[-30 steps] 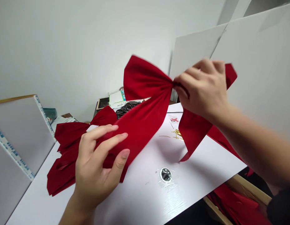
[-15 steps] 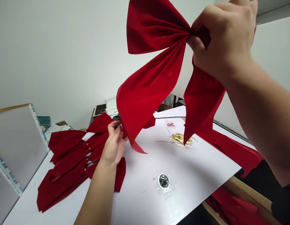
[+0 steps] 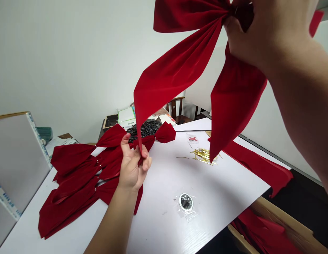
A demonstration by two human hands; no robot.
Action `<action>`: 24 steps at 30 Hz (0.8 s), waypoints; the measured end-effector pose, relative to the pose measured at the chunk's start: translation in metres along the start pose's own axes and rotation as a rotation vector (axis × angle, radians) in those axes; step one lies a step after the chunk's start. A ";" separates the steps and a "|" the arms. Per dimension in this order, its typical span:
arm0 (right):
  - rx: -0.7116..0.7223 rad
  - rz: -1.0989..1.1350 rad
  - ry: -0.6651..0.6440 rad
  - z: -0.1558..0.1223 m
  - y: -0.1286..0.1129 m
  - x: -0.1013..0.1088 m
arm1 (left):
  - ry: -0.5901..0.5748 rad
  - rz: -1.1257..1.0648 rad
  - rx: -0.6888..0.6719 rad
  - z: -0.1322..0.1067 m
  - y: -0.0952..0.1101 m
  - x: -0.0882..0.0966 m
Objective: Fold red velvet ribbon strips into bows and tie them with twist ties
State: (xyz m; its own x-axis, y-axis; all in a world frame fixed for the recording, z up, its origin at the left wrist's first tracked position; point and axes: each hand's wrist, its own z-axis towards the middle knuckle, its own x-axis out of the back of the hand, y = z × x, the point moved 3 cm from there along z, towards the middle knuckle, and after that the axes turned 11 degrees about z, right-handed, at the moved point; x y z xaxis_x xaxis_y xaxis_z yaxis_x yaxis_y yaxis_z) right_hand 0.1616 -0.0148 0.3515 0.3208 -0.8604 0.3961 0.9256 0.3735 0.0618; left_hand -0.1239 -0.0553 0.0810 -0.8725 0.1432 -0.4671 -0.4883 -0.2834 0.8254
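My right hand [image 3: 264, 31] is raised at the top right, closed around the gathered knot of a large red velvet bow [image 3: 179, 67]. Two long tails hang down from it. My left hand [image 3: 133, 164] is low over the white table [image 3: 201, 218], pinching the pointed tip of the left tail between thumb and fingers. Just behind and left of that hand lies a pile of several finished red bows [image 3: 76, 176].
A heap of gold wire ties [image 3: 203, 154], a small clear bag with a red piece [image 3: 192, 139] and a silver roll in a clear wrapper [image 3: 185, 201] lie on the table. White boards [image 3: 15, 155] stand at the left. Red fabric [image 3: 261, 164] drapes over the right edge.
My right hand has lifted the bow much higher, out of the table area. My left hand let go of the broad tail, slid down it, and now pinches its tip.
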 end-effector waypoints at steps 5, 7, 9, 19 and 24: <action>0.091 0.035 -0.007 0.004 0.012 -0.007 | 0.145 0.257 -0.124 0.008 -0.007 0.013; 0.072 0.075 -0.017 0.005 0.015 -0.009 | 0.186 0.232 -0.114 0.014 -0.012 0.022; 0.080 0.102 -0.013 0.005 0.016 -0.011 | 0.212 0.189 -0.102 0.017 -0.015 0.031; 0.127 0.186 0.020 0.005 0.020 -0.027 | 0.038 0.340 -0.044 0.013 0.000 0.044; 0.125 0.234 0.027 0.005 0.028 -0.033 | 0.180 0.346 -0.199 0.016 -0.004 0.057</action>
State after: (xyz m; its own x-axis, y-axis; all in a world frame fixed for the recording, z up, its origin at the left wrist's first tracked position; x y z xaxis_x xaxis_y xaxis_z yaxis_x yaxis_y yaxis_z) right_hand 0.1756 0.0256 0.3444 0.5301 -0.7540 0.3880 0.7940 0.6020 0.0851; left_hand -0.1724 -0.0312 0.0560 -0.9593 -0.1549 -0.2359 -0.1397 -0.4658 0.8738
